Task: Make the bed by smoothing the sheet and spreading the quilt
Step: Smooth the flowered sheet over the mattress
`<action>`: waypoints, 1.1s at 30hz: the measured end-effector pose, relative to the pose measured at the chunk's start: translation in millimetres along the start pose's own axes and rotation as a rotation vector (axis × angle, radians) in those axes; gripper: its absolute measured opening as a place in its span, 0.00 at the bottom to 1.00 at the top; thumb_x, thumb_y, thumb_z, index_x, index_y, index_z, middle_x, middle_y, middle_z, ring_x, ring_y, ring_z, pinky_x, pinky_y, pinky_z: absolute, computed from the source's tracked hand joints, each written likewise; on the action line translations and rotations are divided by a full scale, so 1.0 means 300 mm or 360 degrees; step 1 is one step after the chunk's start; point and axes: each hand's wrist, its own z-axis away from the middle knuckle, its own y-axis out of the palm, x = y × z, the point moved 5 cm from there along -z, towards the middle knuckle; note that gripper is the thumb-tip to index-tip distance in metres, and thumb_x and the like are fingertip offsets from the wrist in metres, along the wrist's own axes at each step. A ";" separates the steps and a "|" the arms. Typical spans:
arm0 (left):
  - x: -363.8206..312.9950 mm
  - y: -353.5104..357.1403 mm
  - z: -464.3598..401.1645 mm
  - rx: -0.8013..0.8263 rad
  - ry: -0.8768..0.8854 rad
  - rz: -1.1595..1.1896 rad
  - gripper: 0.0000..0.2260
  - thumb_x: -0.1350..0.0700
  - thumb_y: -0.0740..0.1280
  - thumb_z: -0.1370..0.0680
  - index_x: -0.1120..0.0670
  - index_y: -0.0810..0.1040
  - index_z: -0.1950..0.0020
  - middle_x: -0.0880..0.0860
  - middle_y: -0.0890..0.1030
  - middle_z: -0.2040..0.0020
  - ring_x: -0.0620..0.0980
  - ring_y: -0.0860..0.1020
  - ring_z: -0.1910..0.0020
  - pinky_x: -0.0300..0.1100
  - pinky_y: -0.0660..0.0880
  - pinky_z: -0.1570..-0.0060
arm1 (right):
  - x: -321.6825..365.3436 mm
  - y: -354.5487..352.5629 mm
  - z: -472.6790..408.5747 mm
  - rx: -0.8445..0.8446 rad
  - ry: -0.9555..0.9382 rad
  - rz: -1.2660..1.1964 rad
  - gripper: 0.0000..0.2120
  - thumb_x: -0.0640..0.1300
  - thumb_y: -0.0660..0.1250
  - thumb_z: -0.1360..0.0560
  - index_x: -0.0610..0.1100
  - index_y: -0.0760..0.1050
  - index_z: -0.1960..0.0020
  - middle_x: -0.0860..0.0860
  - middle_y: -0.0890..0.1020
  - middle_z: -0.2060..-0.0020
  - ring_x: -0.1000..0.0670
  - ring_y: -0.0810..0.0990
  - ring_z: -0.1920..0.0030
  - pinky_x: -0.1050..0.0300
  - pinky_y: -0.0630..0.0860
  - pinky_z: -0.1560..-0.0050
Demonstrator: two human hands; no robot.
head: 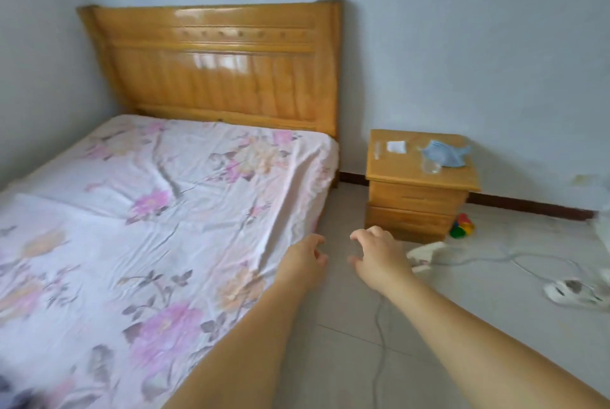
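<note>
Sheet (pixel 148 210) with pink and orange flowers covers the bed and fills the picture from 9 o'clock down to 7 o'clock. It has long wrinkles across it, and its edge hangs down the side of the bed near the middle. The wooden headboard (pixel 211 68) stands at 12 o'clock against the pale wall.

Both arms reach out from 5 o'clock. The left hand (pixel 305 258) is right at the hanging edge of the sheet, fingers loosely curled and holding nothing; whether it touches the cloth is too hard to tell. The right hand (pixel 376 253) is just beside it, over the floor, fingers bent and spread, holding nothing.

A small wooden nightstand (pixel 416 194) stands at 2 o'clock with a clear glass (pixel 430 166) and a blue cloth (pixel 444 153) on top. White cords (pixel 515 260) lie on the tiled floor at 3 o'clock.
</note>
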 end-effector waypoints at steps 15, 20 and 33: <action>0.278 -0.151 -0.427 -0.0337 -0.0598 0.0253 0.16 0.56 0.61 0.21 0.51 0.71 0.33 0.51 0.78 0.44 0.52 0.77 0.49 0.42 0.73 0.50 | 0.149 0.205 -0.677 0.0522 -0.0561 0.0203 0.17 0.50 0.60 0.21 0.49 0.68 0.33 0.49 0.69 0.35 0.46 0.67 0.34 0.52 0.66 0.38; 0.200 -0.078 -0.693 -0.0291 -0.0730 0.0331 0.17 0.56 0.61 0.21 0.51 0.70 0.32 0.52 0.78 0.42 0.52 0.77 0.44 0.41 0.73 0.46 | -0.052 0.196 -0.961 0.0777 -0.0602 0.0458 0.18 0.50 0.59 0.21 0.49 0.67 0.32 0.48 0.70 0.36 0.45 0.68 0.35 0.50 0.67 0.37; 0.338 0.038 -1.134 -0.0045 -0.0979 0.0377 0.16 0.56 0.59 0.20 0.50 0.70 0.32 0.52 0.77 0.38 0.52 0.76 0.42 0.38 0.71 0.50 | -0.127 0.388 -1.475 0.1050 -0.0831 0.0834 0.14 0.42 0.57 0.21 0.50 0.71 0.36 0.49 0.73 0.39 0.46 0.69 0.37 0.51 0.65 0.36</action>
